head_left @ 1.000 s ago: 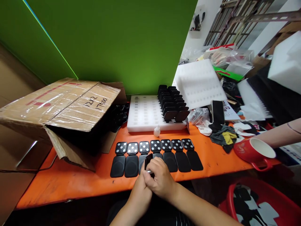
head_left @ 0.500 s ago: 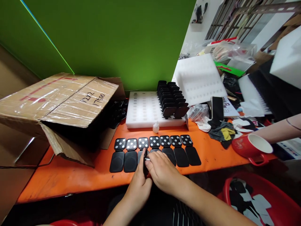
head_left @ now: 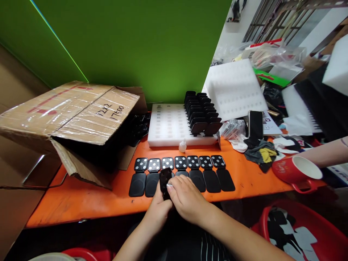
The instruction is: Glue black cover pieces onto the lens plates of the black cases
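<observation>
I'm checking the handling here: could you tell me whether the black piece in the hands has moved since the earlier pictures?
Yes. The black piece has turned from edge-on to broad face showing, against the row of black parts, which stays fixed.

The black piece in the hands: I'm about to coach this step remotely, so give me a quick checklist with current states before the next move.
1. Black piece held by both left hand and right hand: ok.
2. Row of open black cases lined up on the orange table: ok.
3. Small white bottle upright: ok.
4. Red mug away from the row: ok.
5. Piece seated correctly: cannot tell.
</observation>
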{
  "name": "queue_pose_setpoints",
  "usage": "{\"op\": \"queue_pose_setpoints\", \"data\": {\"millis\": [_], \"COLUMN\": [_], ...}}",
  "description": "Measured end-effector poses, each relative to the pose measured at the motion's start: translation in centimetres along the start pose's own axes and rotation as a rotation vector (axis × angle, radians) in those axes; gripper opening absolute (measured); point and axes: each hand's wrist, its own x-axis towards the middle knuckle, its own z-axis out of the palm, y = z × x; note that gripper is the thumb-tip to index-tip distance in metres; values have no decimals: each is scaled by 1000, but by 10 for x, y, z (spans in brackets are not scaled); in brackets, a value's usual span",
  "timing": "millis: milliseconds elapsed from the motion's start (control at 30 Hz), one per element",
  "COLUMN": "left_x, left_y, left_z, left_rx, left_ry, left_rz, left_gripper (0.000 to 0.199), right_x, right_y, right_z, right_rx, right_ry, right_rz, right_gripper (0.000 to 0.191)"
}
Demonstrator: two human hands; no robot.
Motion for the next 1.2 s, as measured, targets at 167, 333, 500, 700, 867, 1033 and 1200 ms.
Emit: {"op": "queue_pose_setpoints", "data": {"millis": [167, 333, 500, 700, 867, 1033, 1200], "left_x": [-1, -1, -2, -1, 1, 5, 4], "left_y": [-3, -16, -16, -19, -11, 3, -2], "left_z": [0, -5, -5, -1, 1, -5, -3], "left_rx": [164, 387, 390, 417, 257, 50, 123], "left_ry": [-81, -115, -149, -109, -87, 4, -3], "left_rz": [124, 278, 275, 297, 239, 10, 100], "left_gripper": [79, 82, 67, 51, 53, 63, 65], "right_x": [5, 8, 7, 9, 3, -4, -4], "right_y": [2, 3, 9, 12, 10, 12, 10], "right_z": [0, -6, -8, 8, 14, -1, 0], "right_rx": [-46, -138, -34, 2, 123, 364, 158], "right_ry": [18, -56, -55, 60, 138, 31, 5], "right_rz": [59, 61, -37, -57, -72, -14, -16], "right_gripper": [22, 21, 26, 28, 31, 26, 15]}}
